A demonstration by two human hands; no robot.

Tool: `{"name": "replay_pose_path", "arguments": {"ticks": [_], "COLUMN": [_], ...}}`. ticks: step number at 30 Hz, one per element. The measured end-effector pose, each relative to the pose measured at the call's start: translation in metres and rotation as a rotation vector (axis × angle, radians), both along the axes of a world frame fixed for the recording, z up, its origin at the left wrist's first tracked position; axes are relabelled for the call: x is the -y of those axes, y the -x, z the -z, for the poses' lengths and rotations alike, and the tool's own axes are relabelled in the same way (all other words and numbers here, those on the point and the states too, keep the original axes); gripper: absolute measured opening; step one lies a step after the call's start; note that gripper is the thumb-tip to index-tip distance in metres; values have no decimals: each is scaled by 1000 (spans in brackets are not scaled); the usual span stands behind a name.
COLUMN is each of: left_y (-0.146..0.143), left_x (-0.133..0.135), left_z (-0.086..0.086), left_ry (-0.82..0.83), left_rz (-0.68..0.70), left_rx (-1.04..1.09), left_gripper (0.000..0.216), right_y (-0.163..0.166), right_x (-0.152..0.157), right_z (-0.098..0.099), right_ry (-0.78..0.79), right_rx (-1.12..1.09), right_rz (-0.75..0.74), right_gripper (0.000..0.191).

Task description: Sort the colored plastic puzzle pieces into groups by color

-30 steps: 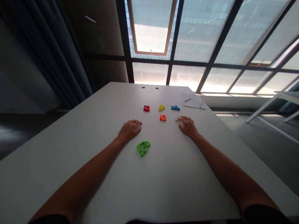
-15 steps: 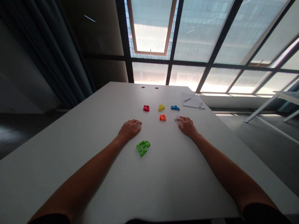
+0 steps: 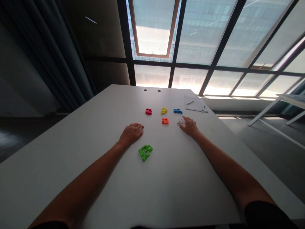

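On the white table (image 3: 71,136) lie small groups of plastic puzzle pieces: red (image 3: 148,111), yellow (image 3: 164,110), blue (image 3: 177,111), orange (image 3: 165,121), white (image 3: 180,121) and, nearer to me, green (image 3: 145,152). My left hand (image 3: 131,132) rests palm down on the table, fingers loosely stretched, just above and left of the green pieces. My right hand (image 3: 190,126) lies flat with its fingertips touching the white pieces, to the right of the orange ones.
Sheets of paper with a pen (image 3: 195,103) lie at the table's far right corner. Two round cable holes (image 3: 152,90) sit near the far edge. Large windows rise behind, a dark curtain hangs at left, and another table's white legs (image 3: 267,111) stand at right.
My right hand has slid a little to the left against the white pieces, and these have shifted slightly. The left hand has stayed put.
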State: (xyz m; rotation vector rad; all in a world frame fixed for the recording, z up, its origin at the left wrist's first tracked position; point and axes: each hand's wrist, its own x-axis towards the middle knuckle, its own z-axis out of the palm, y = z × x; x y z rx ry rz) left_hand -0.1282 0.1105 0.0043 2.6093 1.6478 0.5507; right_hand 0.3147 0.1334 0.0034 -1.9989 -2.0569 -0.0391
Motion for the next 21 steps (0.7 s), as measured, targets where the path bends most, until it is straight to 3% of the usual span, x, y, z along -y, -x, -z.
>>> {"name": "replay_pose_path", "arguments": {"ticks": [7,16,21], "left_y": [0,0,1], "left_x": [-1,-1,-1], "left_z": [3,4,4], "left_ry": [-11,-12,-13], "left_rz": [-2,-1,0], "left_rx": [9,14,18], "left_gripper": [37,38,37], "right_y": [-1,-12,-11], "right_x": [-19,-18,-7], "right_z": [-11,-11,0], "right_ry": [80,113,23], "right_rx": [41,27,-2], "right_rz": [10,-40,-25], "right_gripper": [53,59,71]}}
